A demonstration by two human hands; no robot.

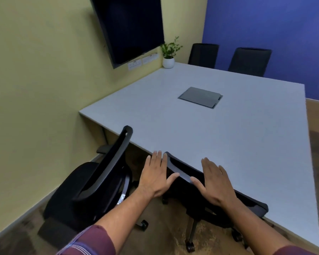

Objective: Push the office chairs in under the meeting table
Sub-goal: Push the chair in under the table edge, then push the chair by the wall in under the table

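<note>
A black office chair [247,201] stands right in front of me, its backrest top against the near edge of the grey meeting table [219,140]. My left hand [157,176] lies flat with fingers spread near the left end of that backrest's top rail, thumb on the rail. My right hand [215,181] lies flat on the rail a little to the right, fingers apart. A second black chair [92,183] stands to the left, turned sideways and away from the table, its seat out in the open.
Two more black chairs [203,55] [249,61] are tucked in at the table's far side by the blue wall. A potted plant [168,56] sits on the far corner. A grey cable hatch [200,97] is set in the tabletop. A dark screen [129,26] hangs on the yellow wall.
</note>
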